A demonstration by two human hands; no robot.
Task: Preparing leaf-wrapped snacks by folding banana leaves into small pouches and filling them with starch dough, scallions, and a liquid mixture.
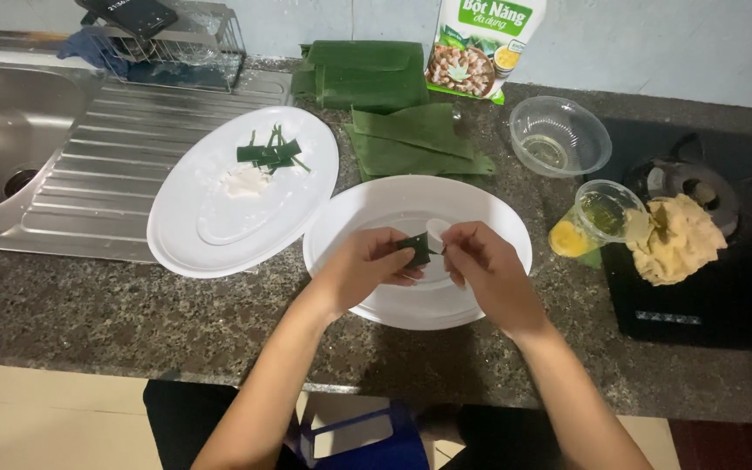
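Both hands meet over a white oval plate (pixel 480 218) on the dark granite counter. My left hand (pixel 363 265) pinches a small green leaf piece (pixel 416 250) between thumb and fingers. My right hand (pixel 485 265) holds a small white lump of dough (pixel 437 230) against the leaf's upper edge. To the left, a second white oval plate (pixel 211 235) carries several cut green leaf strips (pixel 270 153) and a smear of white dough (pixel 245 181).
Folded banana leaves (pixel 393 109) lie at the back beside a flour packet (pixel 480 48). A clear bowl (pixel 559 135), a tipped cup of yellow oil (pixel 594 218) and a yellow cloth (pixel 676 239) sit right, near a black stove (pixel 698 296). Steel sink (pixel 10 130) at left.
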